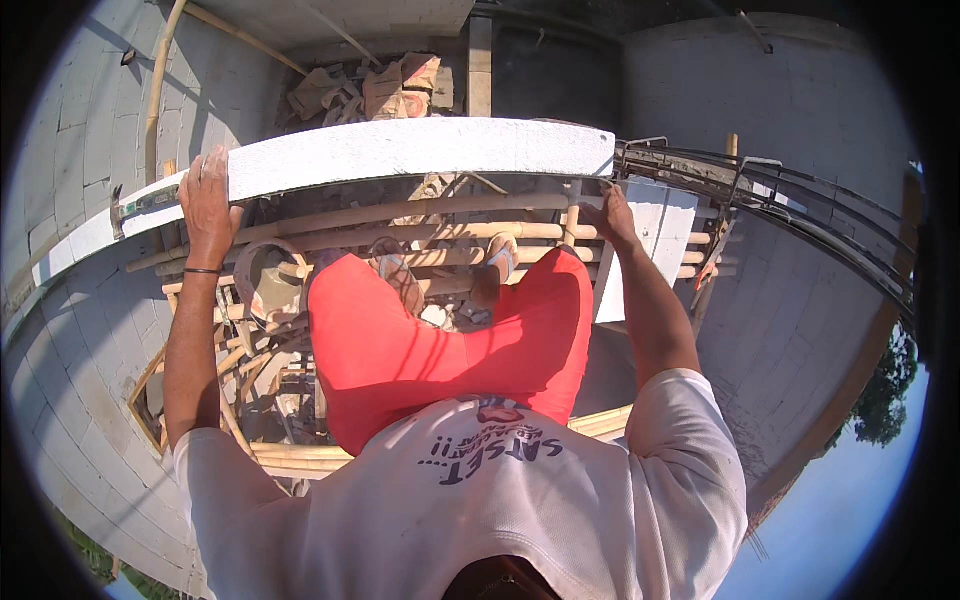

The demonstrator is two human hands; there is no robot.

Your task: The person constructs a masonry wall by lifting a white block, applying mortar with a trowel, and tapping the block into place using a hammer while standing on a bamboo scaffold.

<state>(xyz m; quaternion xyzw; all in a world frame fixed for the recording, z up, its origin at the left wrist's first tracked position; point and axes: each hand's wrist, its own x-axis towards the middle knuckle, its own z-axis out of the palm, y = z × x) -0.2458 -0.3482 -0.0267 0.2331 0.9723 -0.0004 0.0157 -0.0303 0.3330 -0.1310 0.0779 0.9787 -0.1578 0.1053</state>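
Pale shirt (560, 490), left fingers (213, 168) clasping long white block (420, 148), right fingers (613, 200) at its opposite corner, grip unclear

The right hand's (612, 216) fingertips are partly obscured at the white block's (420, 148) end; grip undetermined. Red trousers (450, 355) conceal most of the lower legs. The lower edge cuts off the shirt (450, 500); the bucket's (250, 292) contents are unidentifiable.

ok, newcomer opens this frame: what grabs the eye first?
The long white block across the upper middle, with the left hand at its left end and right hand at its right. Then the bright red legwear in the centre, and dark steel bars running off right.
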